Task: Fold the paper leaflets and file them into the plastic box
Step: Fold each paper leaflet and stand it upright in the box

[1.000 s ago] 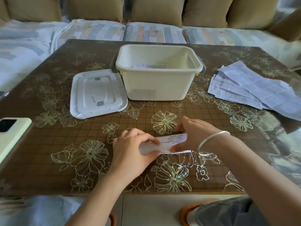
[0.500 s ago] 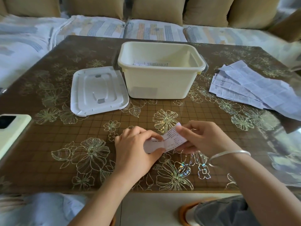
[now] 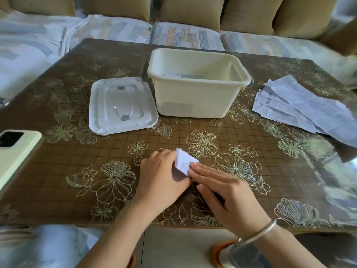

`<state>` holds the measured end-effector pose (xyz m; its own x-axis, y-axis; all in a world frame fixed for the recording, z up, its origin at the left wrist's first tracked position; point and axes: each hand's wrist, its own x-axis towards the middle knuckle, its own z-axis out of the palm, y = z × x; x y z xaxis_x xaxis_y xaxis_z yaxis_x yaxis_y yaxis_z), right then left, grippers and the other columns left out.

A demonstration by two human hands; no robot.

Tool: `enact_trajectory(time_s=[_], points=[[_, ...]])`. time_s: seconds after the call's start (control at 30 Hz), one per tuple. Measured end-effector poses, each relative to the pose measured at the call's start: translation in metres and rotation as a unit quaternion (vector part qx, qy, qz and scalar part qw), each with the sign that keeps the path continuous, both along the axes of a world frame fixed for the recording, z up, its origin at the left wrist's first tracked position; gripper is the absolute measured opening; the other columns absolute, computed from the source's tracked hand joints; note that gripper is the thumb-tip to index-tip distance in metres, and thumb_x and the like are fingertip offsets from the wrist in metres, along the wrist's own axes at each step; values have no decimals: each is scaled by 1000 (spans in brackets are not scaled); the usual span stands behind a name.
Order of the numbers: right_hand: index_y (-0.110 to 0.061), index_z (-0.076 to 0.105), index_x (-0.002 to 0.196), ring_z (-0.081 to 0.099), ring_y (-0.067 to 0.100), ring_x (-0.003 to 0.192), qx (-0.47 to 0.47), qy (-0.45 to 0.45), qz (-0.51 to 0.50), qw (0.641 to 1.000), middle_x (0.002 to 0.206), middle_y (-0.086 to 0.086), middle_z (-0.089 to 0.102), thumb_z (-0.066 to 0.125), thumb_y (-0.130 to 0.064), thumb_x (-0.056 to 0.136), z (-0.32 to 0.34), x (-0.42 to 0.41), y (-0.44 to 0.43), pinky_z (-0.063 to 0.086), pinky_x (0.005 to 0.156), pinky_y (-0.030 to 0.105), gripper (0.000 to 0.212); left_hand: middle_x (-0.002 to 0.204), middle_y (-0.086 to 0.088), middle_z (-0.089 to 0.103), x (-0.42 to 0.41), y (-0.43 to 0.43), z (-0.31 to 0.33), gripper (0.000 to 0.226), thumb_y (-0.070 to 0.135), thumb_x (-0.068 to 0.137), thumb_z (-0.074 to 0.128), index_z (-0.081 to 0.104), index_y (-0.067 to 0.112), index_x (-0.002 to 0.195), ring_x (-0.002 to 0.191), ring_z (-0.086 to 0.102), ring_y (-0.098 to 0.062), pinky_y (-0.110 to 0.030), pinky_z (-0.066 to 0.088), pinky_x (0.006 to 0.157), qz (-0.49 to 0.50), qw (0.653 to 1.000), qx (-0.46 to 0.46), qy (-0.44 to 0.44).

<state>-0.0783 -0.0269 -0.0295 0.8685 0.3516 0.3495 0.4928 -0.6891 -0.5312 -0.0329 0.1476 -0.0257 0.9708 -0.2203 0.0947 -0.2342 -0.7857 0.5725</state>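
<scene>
While the folded leaflet (image 3: 183, 164) lies on the table (image 3: 77, 151) near its front edge, both hands are together on it. The left hand (image 3: 164, 176) grips its left side with curled fingers and thumb. The right hand (image 3: 229, 200) lies flat, straight fingers (image 3: 199, 171) pressing on top.

Step in hand, as judged: setting the last crease.

The plastic box (image 3: 193, 101) stands open beyond, with its lid (image 3: 121, 107) just beside it on the left and filed leaflets (image 3: 185, 75) inside. The unfolded stack (image 3: 301, 109) lies well to the right.

Next move calls for lifting the packet pinched so it cannot spring open, then carrying it over the near rim.
</scene>
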Motion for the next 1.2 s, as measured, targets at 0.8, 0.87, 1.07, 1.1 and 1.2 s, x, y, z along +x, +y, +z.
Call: enact_trajectory(time_s=[0.8, 0.87, 1.07, 1.1, 1.2], points=[[-24, 59, 108, 53, 7, 86, -186, 203, -113, 955, 99, -10, 60, 69, -48, 79, 44, 64, 18, 40, 74, 18, 40, 104, 22, 57, 7, 39, 1, 18, 48, 76, 65, 72, 36, 88, 99, 50, -4, -22, 42, 77, -90, 993, 15, -80], [-20, 56, 113, 54, 12, 89, -255, 257, -89, 928, 102, -5, 61, 72, -47, 76, 53, 75, 25, 42, 75, 21, 49, 104, 24, 54, 9, 37, 8, 16, 46, 77, 68, 67, 39, 91, 102, 47, 0, -22, 43, 78, -95, 994, 23, -56], [-19, 66, 103, 52, 9, 78, -283, 289, 0, 915, 86, -9, 58, 68, -43, 82, 65, 84, 29, 34, 57, 11, 31, 110, 28, 49, 25, 31, 28, 64, 60, 76, 66, 49, 38, 133, 91, 51, 7, -14, 43, 81, -107, 993, 55, 13], [-23, 65, 97, 54, 8, 76, -254, 274, -6, 928, 87, -9, 61, 67, -42, 83, 66, 83, 27, 37, 59, 11, 24, 104, 28, 53, 27, 30, 31, 64, 67, 73, 58, 54, 37, 130, 86, 54, 8, -13, 45, 77, -101, 994, 41, 16], [-25, 62, 82, 58, 3, 69, -124, 161, -61, 977, 77, -12, 64, 69, -34, 83, 72, 85, 16, 42, 59, 11, 11, 76, 23, 65, 37, 29, 36, 43, 65, 77, 54, 74, 33, 98, 66, 60, 3, -15, 46, 58, -75, 996, -22, -35]])
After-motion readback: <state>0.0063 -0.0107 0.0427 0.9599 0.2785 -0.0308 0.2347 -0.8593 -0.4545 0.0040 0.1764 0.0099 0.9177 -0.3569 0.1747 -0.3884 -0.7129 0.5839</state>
